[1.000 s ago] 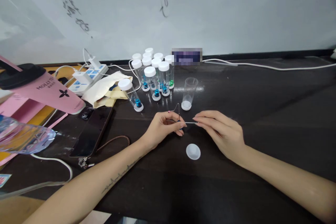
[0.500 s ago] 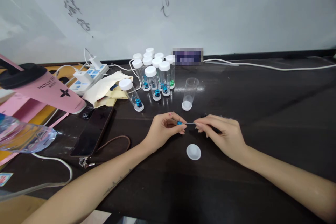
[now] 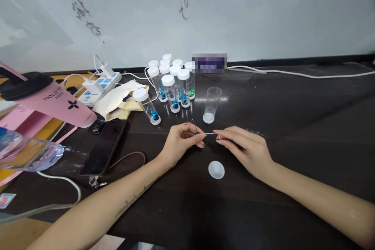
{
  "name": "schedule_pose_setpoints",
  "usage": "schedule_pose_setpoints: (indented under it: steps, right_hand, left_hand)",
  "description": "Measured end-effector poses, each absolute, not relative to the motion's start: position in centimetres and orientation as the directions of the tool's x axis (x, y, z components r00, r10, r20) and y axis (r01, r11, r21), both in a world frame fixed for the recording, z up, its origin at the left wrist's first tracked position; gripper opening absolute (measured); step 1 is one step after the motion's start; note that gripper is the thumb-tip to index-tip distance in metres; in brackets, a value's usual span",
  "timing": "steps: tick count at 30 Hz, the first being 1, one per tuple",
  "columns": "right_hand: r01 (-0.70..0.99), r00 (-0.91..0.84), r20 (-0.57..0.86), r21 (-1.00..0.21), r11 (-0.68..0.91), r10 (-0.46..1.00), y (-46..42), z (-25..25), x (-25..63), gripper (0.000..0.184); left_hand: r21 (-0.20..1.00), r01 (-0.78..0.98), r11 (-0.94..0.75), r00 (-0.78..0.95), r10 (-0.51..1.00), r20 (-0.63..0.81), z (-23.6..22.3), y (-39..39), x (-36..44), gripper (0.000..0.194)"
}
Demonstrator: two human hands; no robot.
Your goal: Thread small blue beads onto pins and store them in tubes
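Observation:
My left hand [image 3: 183, 140] pinches a small blue piece [image 3: 197, 133] with a bent thin wire [image 3: 192, 124] rising from it; most of the piece is hidden by the fingers. A thin pale rod [image 3: 210, 133] runs from it across to my right hand [image 3: 246, 144], whose thumb and fingertips are closed on the far end. Below the hands a white round cap [image 3: 216, 170] lies on the dark table. Behind them stands an uncapped clear tube [image 3: 212, 103] with a white base.
Several white-capped tubes [image 3: 168, 81] with blue or green pieces inside stand at the back. To the left are a phone [image 3: 103, 148], a cloth pouch [image 3: 117, 99], a power strip [image 3: 101, 86], a pink cup [image 3: 63, 99] and a clear bottle [image 3: 29, 152]. A white cable [image 3: 307, 76] runs along the whiteboard [image 3: 263, 15].
The blue piece and its bent wire have turned between my fingers, the wire dropping out of sight and showing again. My right fingertips have shifted along the rod's end. The tubes and cap stay put.

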State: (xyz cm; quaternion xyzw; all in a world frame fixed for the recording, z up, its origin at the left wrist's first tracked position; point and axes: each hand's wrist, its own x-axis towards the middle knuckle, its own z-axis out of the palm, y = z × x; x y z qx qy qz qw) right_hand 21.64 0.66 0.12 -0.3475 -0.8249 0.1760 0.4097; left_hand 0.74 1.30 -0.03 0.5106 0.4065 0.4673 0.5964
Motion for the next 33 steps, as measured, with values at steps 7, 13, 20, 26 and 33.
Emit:
schedule_pose_setpoints:
  steps: [7, 13, 20, 26, 33]
  right_hand:
    - [0.401, -0.445, 0.514, -0.618, 0.676, 0.733, 0.72, 0.13, 21.83, 0.019]
    - [0.449, -0.441, 0.507, -0.59, 0.671, 0.741, 0.72, 0.39, 21.68, 0.017]
    - [0.567, -0.421, 0.604, -0.407, 0.716, 0.677, 0.6, -0.05, 21.65, 0.025]
    - [0.529, -0.45, 0.64, -0.37, 0.763, 0.623, 0.64, -0.04, 21.89, 0.022]
    - [0.473, -0.48, 0.589, -0.449, 0.758, 0.649, 0.8, -0.29, 21.98, 0.024]
  left_hand:
    - [0.995, -0.1, -0.024, 0.285, 0.957, 0.052, -0.5, 1.18, 0.81, 0.017]
    - [0.996, -0.089, -0.005, 0.311, 0.95, 0.033, -0.26, 1.11, 0.85, 0.019]
    - [0.984, -0.165, 0.062, 0.314, 0.949, -0.007, -0.25, 1.4, 0.62, 0.021]
    - [0.984, -0.158, 0.088, 0.394, 0.919, -0.019, -0.29, 1.19, 0.62, 0.021]
    - [0.988, -0.147, 0.05, 0.371, 0.929, 0.008, -0.36, 1.2, 0.6, 0.021]
